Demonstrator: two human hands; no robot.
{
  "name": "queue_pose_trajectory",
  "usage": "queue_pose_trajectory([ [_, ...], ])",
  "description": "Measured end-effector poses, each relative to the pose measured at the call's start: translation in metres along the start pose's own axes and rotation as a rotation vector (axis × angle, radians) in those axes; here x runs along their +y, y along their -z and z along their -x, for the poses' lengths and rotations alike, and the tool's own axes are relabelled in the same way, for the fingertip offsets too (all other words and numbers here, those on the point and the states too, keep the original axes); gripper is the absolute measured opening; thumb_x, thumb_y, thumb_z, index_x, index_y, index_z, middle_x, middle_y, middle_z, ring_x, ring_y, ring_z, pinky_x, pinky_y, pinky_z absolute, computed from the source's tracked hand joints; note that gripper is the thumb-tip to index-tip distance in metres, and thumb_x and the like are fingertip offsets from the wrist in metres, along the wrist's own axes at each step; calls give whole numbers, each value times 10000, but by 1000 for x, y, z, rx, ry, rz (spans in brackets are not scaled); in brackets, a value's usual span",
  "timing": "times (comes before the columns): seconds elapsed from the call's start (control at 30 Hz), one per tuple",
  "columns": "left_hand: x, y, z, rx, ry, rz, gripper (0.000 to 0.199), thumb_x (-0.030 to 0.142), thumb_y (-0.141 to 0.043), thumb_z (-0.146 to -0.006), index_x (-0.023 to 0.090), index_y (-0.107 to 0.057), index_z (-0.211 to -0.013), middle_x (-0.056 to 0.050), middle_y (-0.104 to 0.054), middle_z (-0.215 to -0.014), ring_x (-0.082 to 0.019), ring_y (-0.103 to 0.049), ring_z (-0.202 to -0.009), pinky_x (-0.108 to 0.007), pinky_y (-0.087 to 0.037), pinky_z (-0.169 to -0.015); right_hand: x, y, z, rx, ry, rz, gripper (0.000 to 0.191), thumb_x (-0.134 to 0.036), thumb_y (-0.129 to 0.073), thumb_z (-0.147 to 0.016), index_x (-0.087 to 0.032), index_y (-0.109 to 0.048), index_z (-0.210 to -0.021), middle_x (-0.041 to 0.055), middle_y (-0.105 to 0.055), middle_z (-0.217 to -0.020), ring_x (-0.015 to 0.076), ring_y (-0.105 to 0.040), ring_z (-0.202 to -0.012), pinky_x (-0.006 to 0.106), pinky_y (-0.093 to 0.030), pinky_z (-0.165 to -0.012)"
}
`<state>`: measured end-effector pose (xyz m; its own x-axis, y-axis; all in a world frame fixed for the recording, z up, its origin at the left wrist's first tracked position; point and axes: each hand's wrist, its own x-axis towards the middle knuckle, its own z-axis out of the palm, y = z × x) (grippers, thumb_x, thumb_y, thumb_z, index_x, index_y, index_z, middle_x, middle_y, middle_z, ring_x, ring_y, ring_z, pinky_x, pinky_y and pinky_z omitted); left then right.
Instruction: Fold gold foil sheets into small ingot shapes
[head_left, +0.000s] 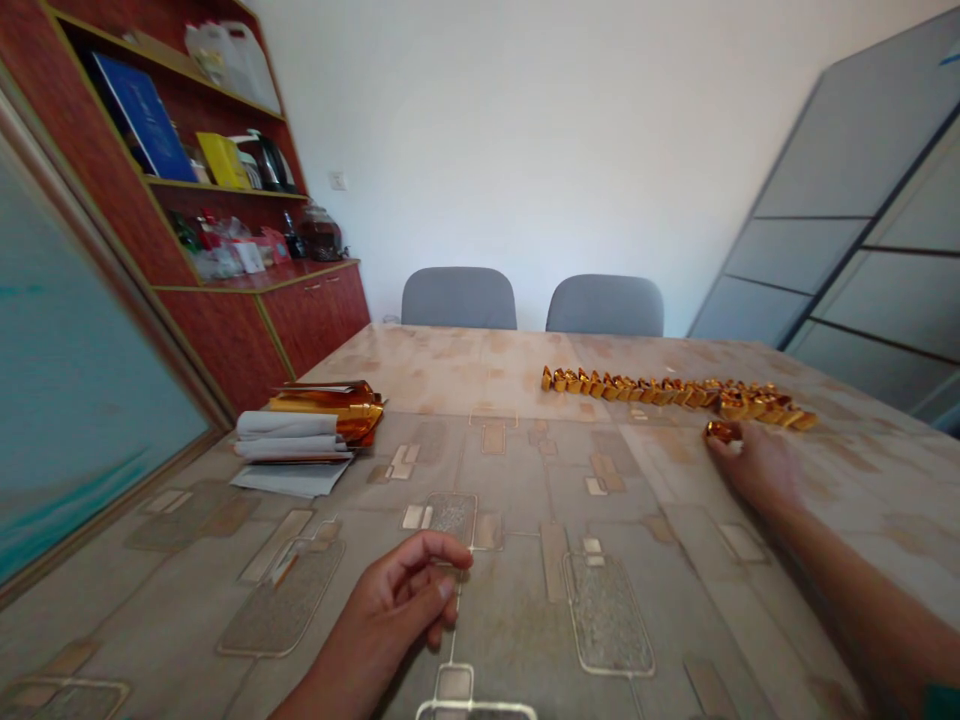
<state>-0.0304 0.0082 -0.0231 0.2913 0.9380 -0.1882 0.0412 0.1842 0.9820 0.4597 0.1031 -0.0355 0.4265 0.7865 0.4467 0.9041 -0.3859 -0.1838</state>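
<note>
My right hand (763, 468) reaches out at the right, its fingers closed on a small folded gold-paper piece (720, 430). Just beyond it a long row of similar folded gold-paper pieces (637, 389) runs across the table, with a shorter second row in front at its right end. My left hand (409, 597) rests low in the middle, fingers loosely curled and apart, holding nothing. Off to the left lies a pile of gold paper sheets (326, 402) with white backs, some of them bent over.
The table (510, 590) has a patterned cover. Two grey chairs (459, 298) stand at its far side against a white wall. A red-brown cabinet (225, 330) with bottles, boxes and a kettle is at the left. Grey panelled doors (810, 220) are at the right.
</note>
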Motion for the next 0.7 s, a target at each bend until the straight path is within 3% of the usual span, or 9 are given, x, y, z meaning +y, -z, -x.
queue_pose_trajectory([
  [0.1,9,28,-4,30,-261,-403,179,396,-621,-896,244,-715,-902,-74,-699,-1032,-249,-637,-976,-340,-488,-862,0,-1,-21,-22,-17,57,382,-437,-527,-884,-138,-697,-1050,256,-691,-1081,370,-629,-1000,417,-420,-708],
  [0.17,19,60,-14,118,-473,-796,217,337,-594,-921,281,-722,-1088,-79,-642,-1306,-294,-550,-1234,-431,-380,-1076,-1,0,-32,-21,-78,86,414,-416,-527,-897,-83,-698,-1074,313,-678,-1087,398,-630,-986,440,-396,-679],
  [0.2,25,78,-21,152,-568,-986,329,312,-591,-914,290,-675,-1231,-81,-577,-1419,-315,-475,-1334,-481,-291,-1146,-2,0,-37,-21,-111,92,424,-400,-537,-898,-62,-694,-1101,330,-674,-1092,406,-634,-973,445,-384,-658],
  [0.27,37,118,-36,234,-602,-1321,586,290,-650,-850,257,-538,-1424,-109,-365,-1600,-379,-287,-1469,-580,-109,-1198,-4,-1,-45,1,-180,104,480,-385,-558,-898,-8,-668,-1175,385,-650,-1110,440,-619,-994,464,-359,-624],
  [0.37,51,165,-56,323,-468,-1599,829,334,-752,-736,201,-448,-1496,-169,-258,-1638,-454,-170,-1498,-646,-56,-1176,-7,-3,-48,75,-262,118,620,-439,-613,-883,56,-618,-1256,428,-625,-1119,457,-594,-1056,484,-351,-628],
  [0.43,57,183,-64,280,-386,-1640,904,395,-753,-726,207,-386,-1531,-173,-313,-1616,-456,-188,-1494,-657,-71,-1168,-9,-2,-45,120,-254,116,652,-481,-605,-893,41,-611,-1284,412,-627,-1142,441,-590,-1082,486,-365,-653],
  [0.57,61,200,-72,170,-266,-1356,958,452,-701,-772,153,-271,-1574,-197,-533,-1458,-406,-516,-1297,-512,-359,-1080,-16,5,-36,132,-148,79,570,-409,-570,-924,27,-613,-1287,372,-647,-1154,414,-592,-1078,468,-400,-701],
  [0.7,61,219,-81,290,-237,-970,798,597,-735,-714,161,-569,-1362,-143,-688,-1230,-371,-618,-1070,-419,-451,-943,-37,24,-26,116,-62,-12,431,-300,-517,-926,-11,-661,-1212,333,-679,-1100,396,-607,-1015,454,-419,-721],
])
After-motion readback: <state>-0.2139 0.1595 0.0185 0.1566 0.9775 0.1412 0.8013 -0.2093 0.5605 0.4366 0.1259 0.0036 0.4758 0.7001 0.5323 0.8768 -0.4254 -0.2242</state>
